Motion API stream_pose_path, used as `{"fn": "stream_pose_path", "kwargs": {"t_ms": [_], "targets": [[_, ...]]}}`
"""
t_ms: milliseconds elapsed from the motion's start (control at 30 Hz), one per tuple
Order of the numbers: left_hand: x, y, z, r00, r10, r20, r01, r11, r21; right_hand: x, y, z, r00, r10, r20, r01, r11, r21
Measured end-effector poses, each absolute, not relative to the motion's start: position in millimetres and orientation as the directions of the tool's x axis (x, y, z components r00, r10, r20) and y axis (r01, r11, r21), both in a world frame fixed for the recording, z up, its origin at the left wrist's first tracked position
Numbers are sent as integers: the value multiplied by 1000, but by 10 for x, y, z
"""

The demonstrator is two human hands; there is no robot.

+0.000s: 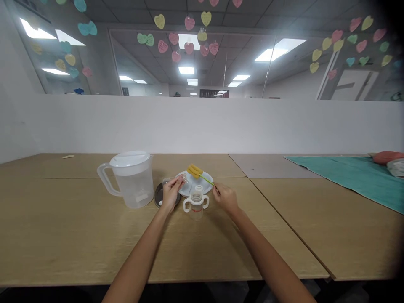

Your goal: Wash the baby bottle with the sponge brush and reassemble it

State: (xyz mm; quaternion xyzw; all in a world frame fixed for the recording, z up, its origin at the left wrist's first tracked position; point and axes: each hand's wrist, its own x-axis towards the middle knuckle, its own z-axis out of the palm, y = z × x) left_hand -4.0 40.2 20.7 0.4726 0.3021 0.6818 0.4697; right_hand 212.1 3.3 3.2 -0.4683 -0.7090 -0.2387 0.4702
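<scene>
My right hand (225, 196) is closed round the thin green handle of a bottle brush with a yellow sponge head (195, 171). The sponge is over a pale divided plate (207, 176). My left hand (170, 194) pinches a small clear piece (184, 179), too small to name for certain, left of the sponge. Between my hands a clear baby bottle (196, 210) with two white side handles stands upright, its neck uncovered. Just behind it, a small white ring-shaped part (198, 188) sits at the plate's near side. A dark round dish (158, 194) is partly hidden behind my left hand.
A big clear pitcher (136, 185) with a white lid stands to the left, its handle facing left. At the right lies a teal cloth (353, 172) with a red bundle (388, 157) on it. A white wall (202, 126) with windows above it rises behind the wooden table (78, 235).
</scene>
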Motion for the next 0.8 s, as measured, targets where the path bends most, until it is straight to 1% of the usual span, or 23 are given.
{"fn": "stream_pose_path", "kwargs": {"t_ms": [100, 200, 267, 367, 467, 533, 633, 700, 733, 800], "targets": [[-45, 407, 212, -126, 930, 346, -358, -368, 858, 2131, 19, 33, -106, 444, 890, 876, 465, -128], [-52, 416, 211, -129, 935, 329, -373, -353, 858, 2113, -27, 52, -152, 425, 892, 856, 507, -96], [-54, 418, 212, -131, 939, 319, -374, -345, 861, 2098, -39, 56, -143, 435, 889, 880, 466, -86], [-57, 421, 210, -132, 942, 308, -365, -335, 869, 2095, -28, 55, -56, 474, 879, 920, 367, -139], [-69, 437, 194, -152, 935, 320, -315, -353, 881, 2106, -21, 65, 0, 480, 877, 925, 334, -183], [-96, 454, 181, -193, 920, 341, -199, -377, 904, 2111, -27, 74, 6, 471, 882, 924, 335, -186], [-186, 471, 179, -347, 828, 440, 109, -430, 896, 2117, -36, 79, -3, 466, 885, 925, 337, -175], [-266, 467, 195, -426, 712, 558, 343, -444, 828, 2122, -38, 78, 1, 468, 884, 927, 332, -177], [-304, 461, 206, -427, 665, 612, 446, -434, 783, 2124, -38, 77, 5, 469, 883, 927, 329, -180], [-364, 445, 223, -360, 635, 684, 608, -397, 688, 2129, -38, 76, 9, 469, 883, 928, 326, -183]]}}
